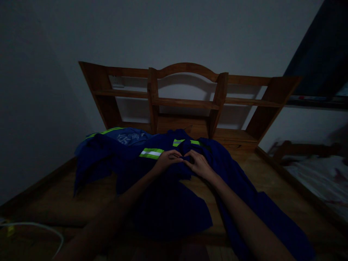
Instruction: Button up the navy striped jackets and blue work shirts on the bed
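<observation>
A dark blue work jacket (174, 203) with yellow-green and silver reflective strips lies spread over the wooden desk (261, 174). Its long sleeve (272, 214) runs down to the lower right. My left hand (169, 159) pinches the jacket's front edge near the middle. Close against it, my right hand (198, 164) grips the same edge, thumb and fingers pressed together. The fingertips of both hands nearly meet on the cloth. Whether a button or other fastener is between them is too dark to make out.
Behind the jacket stands a wooden shelf unit (187, 104) against the wall. A lighter blue garment (127, 137) with pale lettering lies at the back left. A white cable (40, 225) curves at lower left. At right is a bed-like frame with pale bedding (320, 172).
</observation>
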`<state>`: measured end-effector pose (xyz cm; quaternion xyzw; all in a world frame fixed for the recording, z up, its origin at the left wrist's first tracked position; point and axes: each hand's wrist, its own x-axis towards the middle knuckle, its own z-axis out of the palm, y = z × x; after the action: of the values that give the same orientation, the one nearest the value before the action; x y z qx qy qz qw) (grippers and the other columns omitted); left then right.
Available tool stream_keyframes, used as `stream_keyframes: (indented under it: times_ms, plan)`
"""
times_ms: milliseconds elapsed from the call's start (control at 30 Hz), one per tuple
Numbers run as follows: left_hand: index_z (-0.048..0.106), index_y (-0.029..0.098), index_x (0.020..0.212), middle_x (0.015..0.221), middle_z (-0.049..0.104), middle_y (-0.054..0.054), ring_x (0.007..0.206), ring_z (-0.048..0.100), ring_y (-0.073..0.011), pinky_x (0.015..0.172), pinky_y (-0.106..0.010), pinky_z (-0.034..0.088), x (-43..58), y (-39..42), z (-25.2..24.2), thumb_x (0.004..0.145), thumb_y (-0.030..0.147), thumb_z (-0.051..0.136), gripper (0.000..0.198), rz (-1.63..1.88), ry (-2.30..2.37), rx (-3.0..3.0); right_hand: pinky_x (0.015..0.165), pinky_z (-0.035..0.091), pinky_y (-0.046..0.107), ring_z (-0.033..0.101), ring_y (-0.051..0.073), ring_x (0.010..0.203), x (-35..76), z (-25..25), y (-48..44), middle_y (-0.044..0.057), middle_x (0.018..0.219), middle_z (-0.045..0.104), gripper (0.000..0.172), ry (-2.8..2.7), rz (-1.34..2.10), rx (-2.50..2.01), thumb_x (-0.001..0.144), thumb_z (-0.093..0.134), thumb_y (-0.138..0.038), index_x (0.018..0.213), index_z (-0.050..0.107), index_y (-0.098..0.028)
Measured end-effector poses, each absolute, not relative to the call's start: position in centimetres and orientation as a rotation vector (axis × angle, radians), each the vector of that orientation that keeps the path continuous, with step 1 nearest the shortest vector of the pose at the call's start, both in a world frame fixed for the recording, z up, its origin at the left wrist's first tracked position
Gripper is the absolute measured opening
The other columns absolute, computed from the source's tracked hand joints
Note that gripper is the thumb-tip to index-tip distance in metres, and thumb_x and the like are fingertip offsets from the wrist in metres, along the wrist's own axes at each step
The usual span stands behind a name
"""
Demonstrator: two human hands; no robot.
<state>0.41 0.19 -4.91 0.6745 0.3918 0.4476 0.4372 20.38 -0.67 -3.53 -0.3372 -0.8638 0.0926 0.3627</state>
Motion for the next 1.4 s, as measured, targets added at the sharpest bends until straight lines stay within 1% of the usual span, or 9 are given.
stream_keyframes:
  times_ms: [267,433,533,733,833,933,1100,1300,1400]
  plan:
    - [0.062,0.016,0.083,0.081,0.064,-0.003,0.075,0.061,-0.0145,0.068,-0.023,0.048,0.7,0.2,-4.9,0.075,0.037,0.064,0.022,1.174,1.02,1.976,0.07,0.042,0.026,0.058,0.016,0.082,19.9,-3.7,-1.1,0.003,0.094,0.06,0.012,-2.213,0.082,-0.986,0.086,0.051,-0.025,0.096,0.055,-0.021]
    - [0.061,0.02,0.098,0.093,0.059,-0.005,0.084,0.055,-0.0169,0.078,-0.028,0.044,1.5,-2.5,-1.8,0.079,0.035,0.06,0.024,1.353,1.116,2.22,0.075,0.042,0.028,0.059,0.018,0.086,20.1,-3.3,-0.6,0.006,0.092,0.061,0.013,-1.985,-0.021,-1.098,0.084,0.049,-0.022,0.093,0.058,-0.02]
    - [0.061,0.021,0.099,0.1,0.059,-0.006,0.095,0.053,-0.0205,0.087,-0.032,0.041,1.7,-3.9,-0.2,0.075,0.037,0.065,0.03,1.213,1.006,2.328,0.079,0.043,0.031,0.059,0.02,0.085,21.3,-2.7,0.1,0.007,0.091,0.062,0.014,-1.764,-0.018,-1.145,0.084,0.049,-0.025,0.09,0.059,-0.018]
    - [0.055,0.02,0.109,0.108,0.057,-0.007,0.106,0.049,-0.0233,0.098,-0.037,0.034,2.4,-3.8,-1.6,0.07,0.02,0.065,0.04,0.924,0.843,2.559,0.062,0.052,0.031,0.062,0.016,0.058,22.9,-2.0,1.0,0.004,0.077,0.062,0.03,-1.362,0.517,-1.162,0.08,0.054,-0.042,0.095,0.059,-0.016]
    - [0.057,0.019,0.106,0.106,0.057,-0.008,0.103,0.051,-0.0224,0.094,-0.035,0.037,2.2,-2.9,-3.2,0.068,0.005,0.053,0.04,0.831,0.872,2.595,0.077,0.054,0.032,0.066,0.019,0.084,22.0,-1.4,0.5,0.006,0.1,0.061,0.035,-1.342,0.822,-0.867,0.079,0.057,-0.045,0.099,0.057,-0.017]
    - [0.061,0.018,0.095,0.099,0.061,-0.006,0.096,0.054,-0.0209,0.089,-0.031,0.041,1.6,-2.2,-3.9,0.065,0.001,0.049,0.036,0.777,0.84,2.518,0.095,0.047,0.035,0.057,0.019,0.109,20.9,-0.6,-0.5,0.005,0.118,0.056,0.038,-1.482,0.954,-0.681,0.08,0.059,-0.042,0.111,0.053,-0.021]
    - [0.065,0.018,0.084,0.085,0.065,-0.002,0.084,0.058,-0.0179,0.081,-0.027,0.044,0.3,-1.5,-3.3,0.076,0.012,0.045,0.022,0.699,0.727,2.188,0.099,0.043,0.038,0.048,0.02,0.12,20.6,0.1,-2.0,0.006,0.129,0.048,0.042,-1.78,0.871,-0.661,0.081,0.06,-0.036,0.12,0.049,-0.025]
    - [0.055,0.015,0.056,0.064,0.051,0.001,0.065,0.047,-0.0121,0.065,-0.021,0.04,-0.4,-0.8,-3.0,0.078,0.021,0.044,0.026,0.785,0.745,2.102,0.111,0.023,0.042,0.026,0.022,0.135,20.4,-0.1,-3.1,0.006,0.143,0.033,0.082,-2.165,0.645,-0.655,0.069,0.073,-0.033,0.139,0.03,-0.029]
    - [0.057,0.015,0.054,0.068,0.053,-0.001,0.071,0.049,-0.0135,0.071,-0.023,0.04,-0.4,-0.6,-3.1,0.079,0.022,0.046,0.027,0.875,0.711,2.172,0.107,0.03,0.041,0.033,0.022,0.13,20.3,-0.6,-3.1,0.005,0.138,0.041,0.078,-2.241,0.612,-0.684,0.069,0.072,-0.037,0.137,0.034,-0.03]
